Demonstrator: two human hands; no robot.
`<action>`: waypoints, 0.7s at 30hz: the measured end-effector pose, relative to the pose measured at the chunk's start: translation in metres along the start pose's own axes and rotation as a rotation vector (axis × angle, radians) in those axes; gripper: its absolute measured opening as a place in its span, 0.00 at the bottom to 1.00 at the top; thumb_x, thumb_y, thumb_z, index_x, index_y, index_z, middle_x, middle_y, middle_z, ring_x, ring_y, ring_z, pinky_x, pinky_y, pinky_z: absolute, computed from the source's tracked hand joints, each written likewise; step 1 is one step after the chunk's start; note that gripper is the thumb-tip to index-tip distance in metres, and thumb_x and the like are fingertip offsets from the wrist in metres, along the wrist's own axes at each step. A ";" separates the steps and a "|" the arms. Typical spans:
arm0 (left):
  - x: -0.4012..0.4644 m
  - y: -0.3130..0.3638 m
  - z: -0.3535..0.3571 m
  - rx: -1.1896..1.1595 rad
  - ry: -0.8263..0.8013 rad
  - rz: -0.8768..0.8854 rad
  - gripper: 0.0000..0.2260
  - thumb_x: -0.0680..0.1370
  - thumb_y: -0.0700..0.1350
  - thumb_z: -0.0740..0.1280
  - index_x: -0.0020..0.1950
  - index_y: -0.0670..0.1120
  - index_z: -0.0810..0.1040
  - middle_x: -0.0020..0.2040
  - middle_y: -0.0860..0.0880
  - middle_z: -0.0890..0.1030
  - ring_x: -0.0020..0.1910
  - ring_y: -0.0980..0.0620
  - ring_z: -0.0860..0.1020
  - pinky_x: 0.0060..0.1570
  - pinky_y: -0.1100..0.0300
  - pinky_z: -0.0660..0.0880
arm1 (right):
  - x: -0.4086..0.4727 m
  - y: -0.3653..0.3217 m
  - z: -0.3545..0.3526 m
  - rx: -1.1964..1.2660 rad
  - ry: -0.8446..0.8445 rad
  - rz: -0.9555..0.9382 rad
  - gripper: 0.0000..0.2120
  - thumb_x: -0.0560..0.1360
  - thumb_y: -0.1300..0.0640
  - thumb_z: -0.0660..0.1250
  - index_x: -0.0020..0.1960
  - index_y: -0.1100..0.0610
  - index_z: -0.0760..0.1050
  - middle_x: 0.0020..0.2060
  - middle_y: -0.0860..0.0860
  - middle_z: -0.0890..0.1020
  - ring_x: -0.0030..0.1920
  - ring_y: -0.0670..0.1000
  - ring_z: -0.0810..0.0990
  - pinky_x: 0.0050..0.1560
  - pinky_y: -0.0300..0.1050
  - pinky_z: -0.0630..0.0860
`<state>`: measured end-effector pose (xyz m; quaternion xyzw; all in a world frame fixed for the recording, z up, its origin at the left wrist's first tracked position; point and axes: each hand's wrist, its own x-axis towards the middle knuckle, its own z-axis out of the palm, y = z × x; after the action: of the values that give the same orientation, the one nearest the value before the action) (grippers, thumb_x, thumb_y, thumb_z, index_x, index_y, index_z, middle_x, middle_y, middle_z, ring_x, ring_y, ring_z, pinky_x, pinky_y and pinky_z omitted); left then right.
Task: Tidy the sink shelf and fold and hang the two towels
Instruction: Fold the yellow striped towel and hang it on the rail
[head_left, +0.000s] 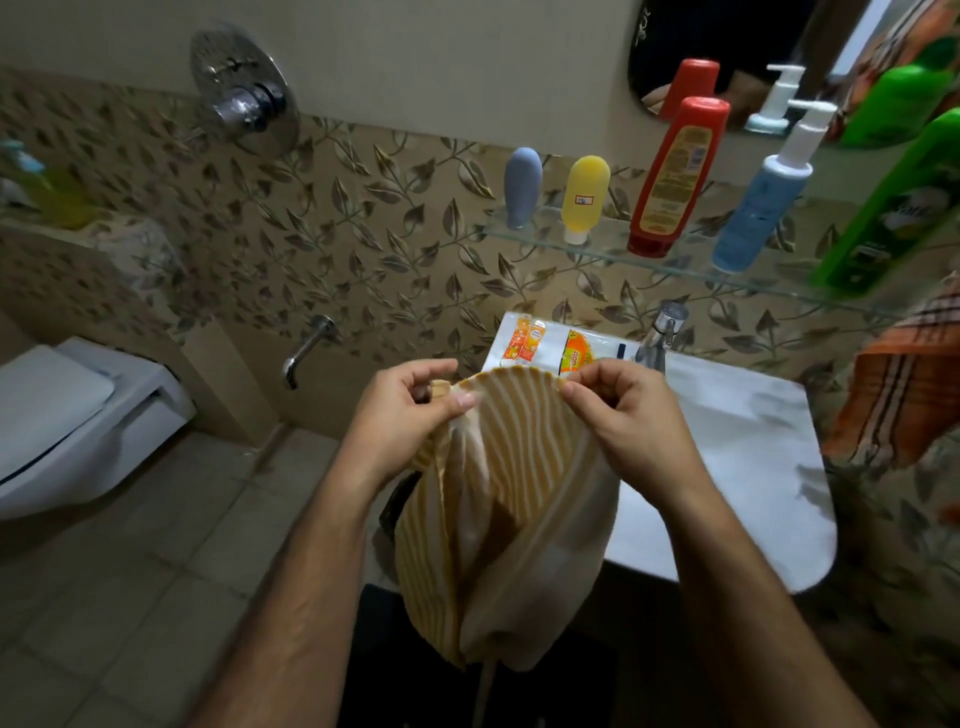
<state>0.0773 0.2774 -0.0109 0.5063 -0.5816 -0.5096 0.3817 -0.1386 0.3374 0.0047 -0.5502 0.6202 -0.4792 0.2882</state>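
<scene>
Mid-fold: my left hand (410, 410) and right hand (623, 415) both pinch the striped towel (509, 493) by its top edge (shelf looks done). Next: match corners, then hang.

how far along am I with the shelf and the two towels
Looks done: five bottles stand in a row on the glass shelf, and an orange checked towel already hangs at the right. In hand: your left hand and right hand pinch the top edge of the yellow striped towel, still bunched. Left: fold it and hang it.
</scene>
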 end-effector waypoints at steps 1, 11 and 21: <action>-0.003 0.000 0.003 -0.034 -0.031 0.006 0.19 0.71 0.40 0.76 0.62 0.49 0.80 0.43 0.49 0.86 0.43 0.57 0.83 0.42 0.65 0.76 | 0.001 -0.001 0.007 -0.021 -0.010 -0.016 0.06 0.76 0.60 0.70 0.40 0.56 0.81 0.34 0.58 0.82 0.33 0.53 0.77 0.38 0.49 0.75; -0.006 0.001 0.008 -0.087 -0.236 0.041 0.07 0.74 0.38 0.73 0.51 0.41 0.84 0.41 0.48 0.85 0.42 0.55 0.82 0.46 0.60 0.77 | -0.005 -0.017 0.033 -0.019 -0.243 -0.018 0.06 0.74 0.51 0.70 0.42 0.54 0.81 0.37 0.60 0.83 0.37 0.60 0.79 0.38 0.54 0.75; 0.016 -0.003 -0.002 0.105 0.102 0.049 0.01 0.72 0.42 0.75 0.41 0.48 0.85 0.37 0.48 0.85 0.38 0.54 0.81 0.45 0.56 0.78 | -0.017 -0.034 -0.009 -0.063 -0.369 0.309 0.08 0.75 0.58 0.72 0.37 0.59 0.80 0.27 0.48 0.80 0.28 0.44 0.75 0.28 0.35 0.68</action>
<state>0.0771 0.2617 -0.0140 0.5367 -0.5993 -0.4426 0.3962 -0.1291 0.3586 0.0360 -0.5358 0.6485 -0.3012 0.4490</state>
